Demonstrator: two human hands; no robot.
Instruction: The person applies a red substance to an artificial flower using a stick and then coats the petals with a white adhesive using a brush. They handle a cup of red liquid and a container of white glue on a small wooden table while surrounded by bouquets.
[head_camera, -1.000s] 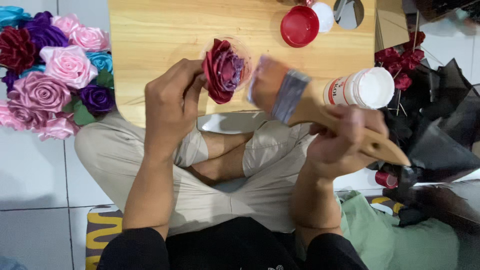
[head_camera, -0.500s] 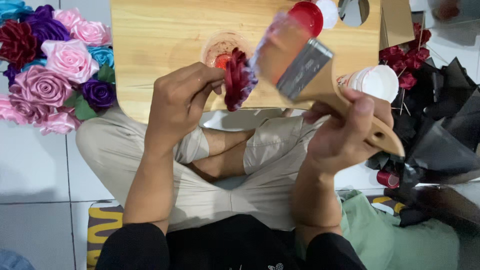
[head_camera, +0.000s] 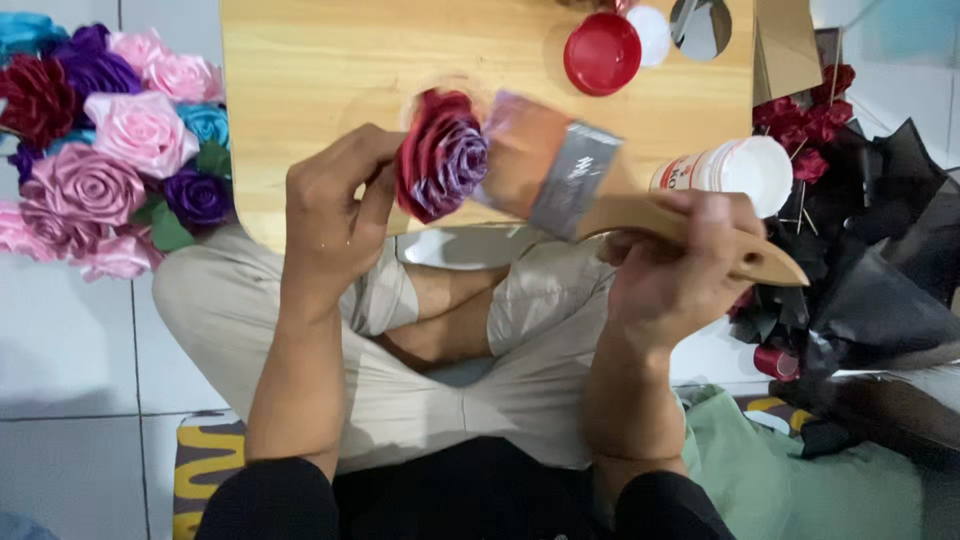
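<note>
Mid-frame, the left hand (head_camera: 335, 215) pinches a red-and-purple ribbon rose (head_camera: 440, 155) facing the wide wooden-handled paintbrush (head_camera: 560, 180) gripped by the right hand (head_camera: 675, 270), so bristles reach petals.

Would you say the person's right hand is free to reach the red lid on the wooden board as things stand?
Probably not at once: the right hand grips a wide paintbrush, whose bristles meet the red and purple rose. The path to the red lid looks open across the wooden board.
</note>
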